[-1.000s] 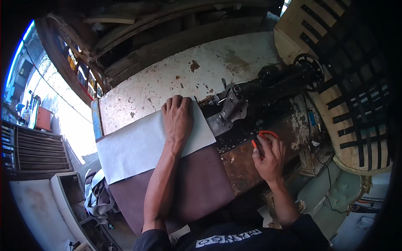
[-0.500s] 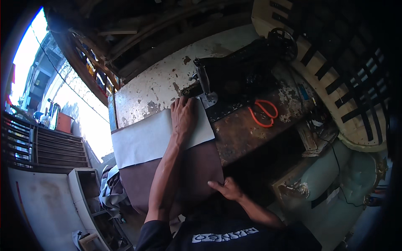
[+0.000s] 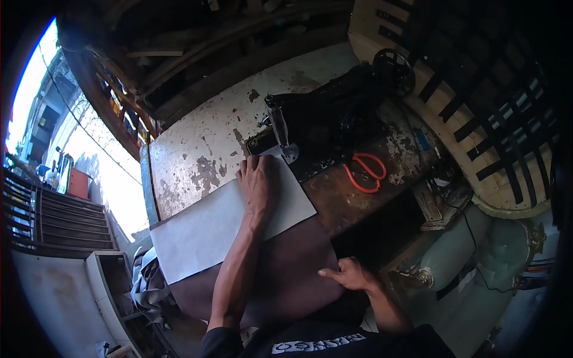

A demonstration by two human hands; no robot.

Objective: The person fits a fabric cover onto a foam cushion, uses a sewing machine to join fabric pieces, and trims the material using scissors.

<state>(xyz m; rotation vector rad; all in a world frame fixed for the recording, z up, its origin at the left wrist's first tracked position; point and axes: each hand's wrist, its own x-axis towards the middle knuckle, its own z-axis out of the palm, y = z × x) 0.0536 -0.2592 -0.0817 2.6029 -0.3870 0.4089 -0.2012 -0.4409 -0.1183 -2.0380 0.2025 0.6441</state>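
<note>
Two layers sit stacked under your hands: a pale panel (image 3: 197, 238) over a brown panel (image 3: 292, 256). Cannot tell whether they are separate or one piece folded back.

Clock read from your left hand (image 3: 258, 184), twelve toward the top of the view. Pale panel runs from under your palm out to seven or eight o'clock; brown panel shows at five, hanging toward your lap. Sewing machine (image 3: 322, 113) stands between one and two; its bright metal plate (image 3: 290, 153) is nearer on the same bearing, just beside the pale panel's upper corner. Scissors (image 3: 370, 191) with orange handles lie at three, out of your hands. Bare, flaking surface (image 3: 191, 173) at nine.

Left grip: palm down on the pale panel, fingers bent at its upper edge; cannot tell if they pinch or merely press. Right hand (image 3: 351, 274), between four and five: narrow grip, thumb on top of the brown panel's edge, fingers apparently beneath.

Progress, as judged: layering looks done, and the stack is close to the stitching point. No seam line shows on the pale face, so sewing here looks not yet done. Left over: final alignment and the stitching itself. Whether the corner is under the foot, too dark to tell.
</note>
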